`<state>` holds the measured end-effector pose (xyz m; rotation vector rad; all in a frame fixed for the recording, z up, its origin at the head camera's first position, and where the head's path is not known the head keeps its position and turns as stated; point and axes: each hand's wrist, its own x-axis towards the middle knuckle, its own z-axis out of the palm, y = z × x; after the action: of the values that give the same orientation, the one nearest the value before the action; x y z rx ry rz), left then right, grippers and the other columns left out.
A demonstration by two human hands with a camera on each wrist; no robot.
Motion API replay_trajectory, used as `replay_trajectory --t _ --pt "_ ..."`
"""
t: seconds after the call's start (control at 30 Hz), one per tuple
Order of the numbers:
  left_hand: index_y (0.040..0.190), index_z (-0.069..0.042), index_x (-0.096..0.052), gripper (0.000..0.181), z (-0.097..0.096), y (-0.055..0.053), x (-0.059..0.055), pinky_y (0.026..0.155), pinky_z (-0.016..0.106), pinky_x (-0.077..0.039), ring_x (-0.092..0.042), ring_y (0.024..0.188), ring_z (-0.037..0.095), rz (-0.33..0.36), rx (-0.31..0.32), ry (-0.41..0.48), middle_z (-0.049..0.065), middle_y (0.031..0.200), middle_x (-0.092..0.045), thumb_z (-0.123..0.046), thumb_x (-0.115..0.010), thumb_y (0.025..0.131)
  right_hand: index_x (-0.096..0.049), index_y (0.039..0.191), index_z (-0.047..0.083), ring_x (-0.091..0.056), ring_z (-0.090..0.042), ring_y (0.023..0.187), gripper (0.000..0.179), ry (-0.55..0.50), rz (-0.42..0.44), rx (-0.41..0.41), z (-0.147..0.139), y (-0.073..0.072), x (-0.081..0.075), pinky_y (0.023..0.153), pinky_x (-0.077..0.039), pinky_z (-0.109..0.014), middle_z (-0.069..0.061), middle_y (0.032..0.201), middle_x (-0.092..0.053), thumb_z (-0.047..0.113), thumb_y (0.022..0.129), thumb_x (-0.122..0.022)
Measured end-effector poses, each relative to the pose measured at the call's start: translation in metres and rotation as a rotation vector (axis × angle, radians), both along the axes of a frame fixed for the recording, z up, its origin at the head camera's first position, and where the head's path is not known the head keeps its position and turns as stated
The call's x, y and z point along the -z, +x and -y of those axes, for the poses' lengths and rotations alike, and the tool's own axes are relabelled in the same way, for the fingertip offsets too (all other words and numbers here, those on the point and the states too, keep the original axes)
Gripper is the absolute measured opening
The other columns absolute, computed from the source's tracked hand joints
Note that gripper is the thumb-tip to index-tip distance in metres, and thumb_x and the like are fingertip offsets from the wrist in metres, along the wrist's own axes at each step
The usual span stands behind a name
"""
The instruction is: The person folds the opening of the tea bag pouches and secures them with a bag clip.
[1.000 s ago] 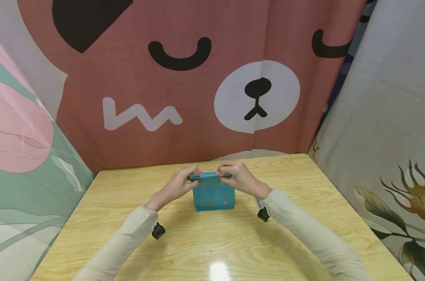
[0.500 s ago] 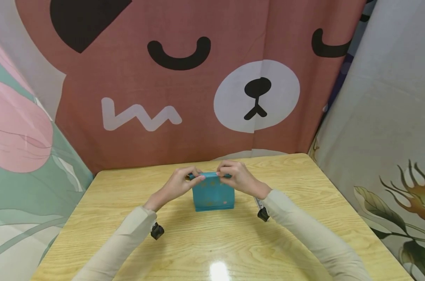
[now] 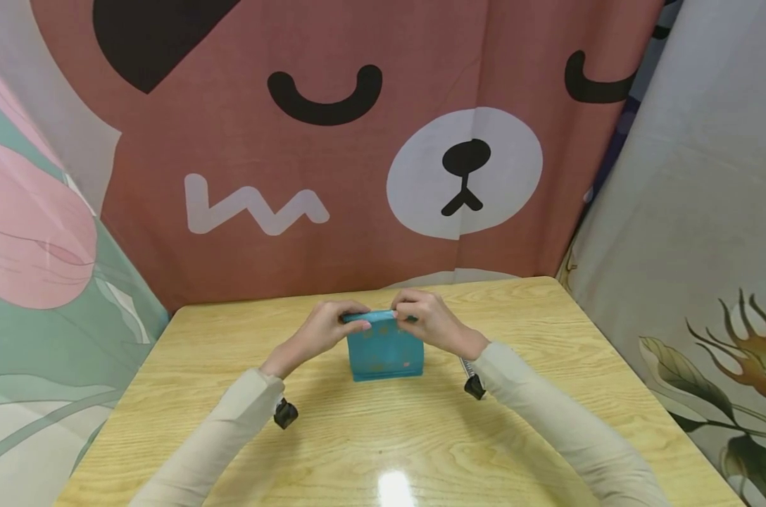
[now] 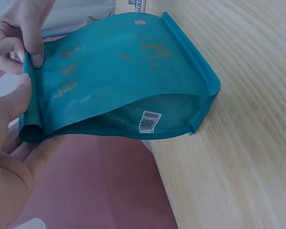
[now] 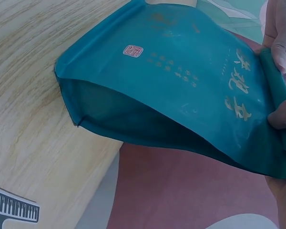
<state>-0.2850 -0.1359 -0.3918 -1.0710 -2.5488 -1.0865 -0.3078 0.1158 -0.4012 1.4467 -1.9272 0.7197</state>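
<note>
A teal gusseted pouch (image 3: 386,355) with gold lettering stands upright on the wooden table, its top edge rolled down. My left hand (image 3: 319,329) pinches the left end of the roll, thumb in front and fingers behind. At the other end, my right hand (image 3: 430,322) grips the roll between thumb and curled fingers. In the left wrist view, the pouch's side gusset bears a white barcode label (image 4: 149,122), and the end of the roll (image 4: 31,131) shows as a round opening. A small red-and-white seal mark (image 5: 133,51) is printed low on the front.
A flat item with a piano-key print (image 5: 14,207) lies on the table right of the pouch, partly hidden by my right forearm in the head view. A bear-print curtain (image 3: 358,260) hangs along the table's (image 3: 383,429) back edge, with patterned cloths at both sides.
My left thumb has come round to the front of the roll, and the left fingers now reach further over its end. The right hand and the pouch have hardly moved.
</note>
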Motion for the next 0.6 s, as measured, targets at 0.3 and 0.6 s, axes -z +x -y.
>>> replay_trajectory --t 0.3,0.6 --pt "0.112 -0.004 -0.074 0.024 -0.0033 0.0001 0.0045 0.066 0.023 -0.056 -0.070 0.079 0.012 -0.018 0.012 0.041 0.005 0.101 -0.073 -0.016 -0.074 0.091 -0.066 0.073 0.005 -0.063 -0.014 0.072 0.021 0.017 -0.012 -0.006 -0.0009 0.0009 -0.0007 0.060 -0.051 -0.016 -0.008 0.090 -0.063 -0.013 0.079 -0.075" --pt "0.108 -0.002 -0.074 0.021 -0.0051 -0.0006 0.0072 0.065 0.022 -0.056 -0.070 0.079 0.013 -0.036 0.013 0.055 0.006 0.099 -0.073 -0.012 -0.075 0.090 -0.065 0.078 0.008 -0.064 -0.013 0.078 0.019 0.042 0.052 -0.036 -0.0061 0.0007 -0.0006 0.066 -0.051 -0.015 -0.008 0.095 -0.063 0.002 0.078 -0.084"
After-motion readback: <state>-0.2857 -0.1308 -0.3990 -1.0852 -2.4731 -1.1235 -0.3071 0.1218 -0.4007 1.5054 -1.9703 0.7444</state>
